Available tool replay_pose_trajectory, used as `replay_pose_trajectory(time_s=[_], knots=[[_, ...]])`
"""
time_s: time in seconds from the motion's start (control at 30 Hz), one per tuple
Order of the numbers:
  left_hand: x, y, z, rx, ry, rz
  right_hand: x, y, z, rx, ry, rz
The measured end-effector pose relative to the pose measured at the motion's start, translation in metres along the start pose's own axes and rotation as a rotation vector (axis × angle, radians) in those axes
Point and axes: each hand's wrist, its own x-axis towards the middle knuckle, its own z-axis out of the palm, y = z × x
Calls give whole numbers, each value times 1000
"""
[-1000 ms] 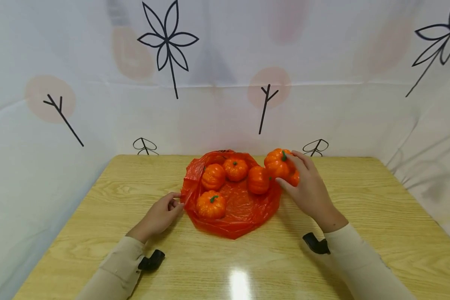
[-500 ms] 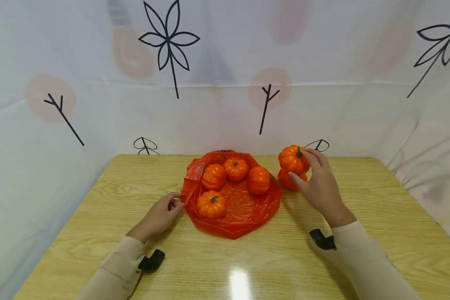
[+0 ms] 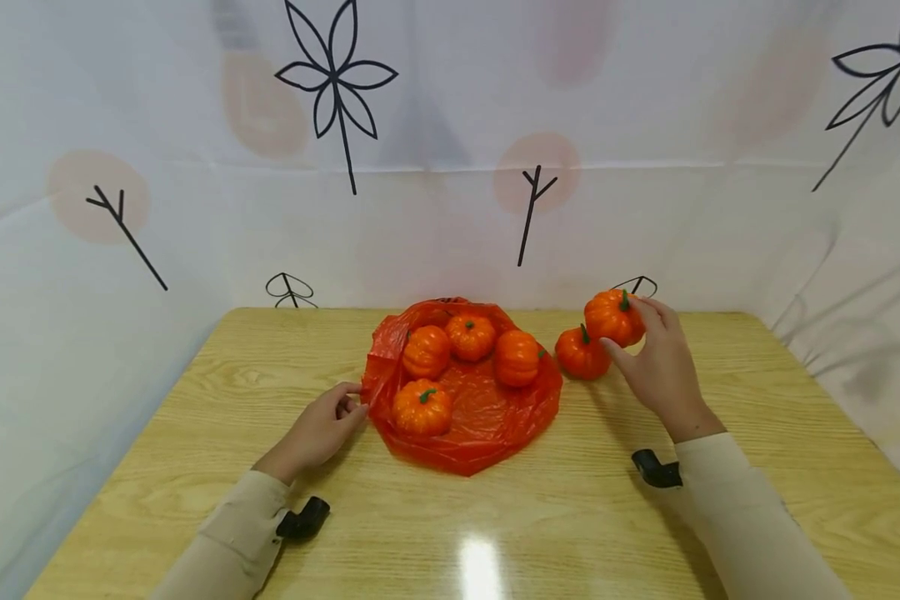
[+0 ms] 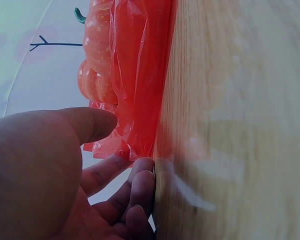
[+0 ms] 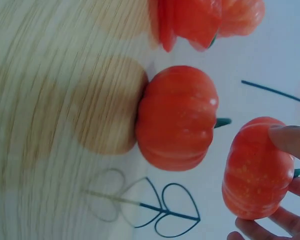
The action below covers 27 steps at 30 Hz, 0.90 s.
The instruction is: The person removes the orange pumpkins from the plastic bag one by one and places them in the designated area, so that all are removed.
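Observation:
My right hand (image 3: pixel 663 367) grips a small orange toy pumpkin (image 3: pixel 613 318) with a green stem, thumb on one side and fingers on the other. It is held above the table, as the right wrist view shows. Just left of it a second pumpkin (image 5: pixel 177 118) sits upright on the wood. My left hand (image 3: pixel 322 429) holds the left edge of a red plastic bag (image 3: pixel 480 421), thumb and fingertips at its rim. Spread wide, the bag has several pumpkins lying inside, among them one with its stem upward (image 3: pixel 422 408) near the front and another tipped sideways (image 3: pixel 517 358) at the right.
Bag and pumpkins are on a light wooden table (image 3: pixel 390 533). A white patterned cloth (image 3: pixel 435 225) hangs behind the table and along its sides. Black wrist devices (image 3: pixel 303 518) sit at both cuffs.
My right hand has carried its pumpkin rightward, away from the bag, uncovering the standing pumpkin it had overlapped. My left hand and the bag have stayed put.

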Motion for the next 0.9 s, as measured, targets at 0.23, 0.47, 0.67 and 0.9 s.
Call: replay_pose_trajectory(time_s=[0.23, 0.47, 0.67, 0.9], knots=[[1, 0, 0, -5, 2, 8, 1, 6, -2, -29, -41, 55], [1, -1, 0, 4, 6, 9, 1, 12, -2, -47, -70, 93], [1, -1, 0, -4, 0, 6, 2, 17, -2, -56, -92, 139], [1, -1, 0, -18, -7, -1, 4, 22, -3, -62, -105, 184]])
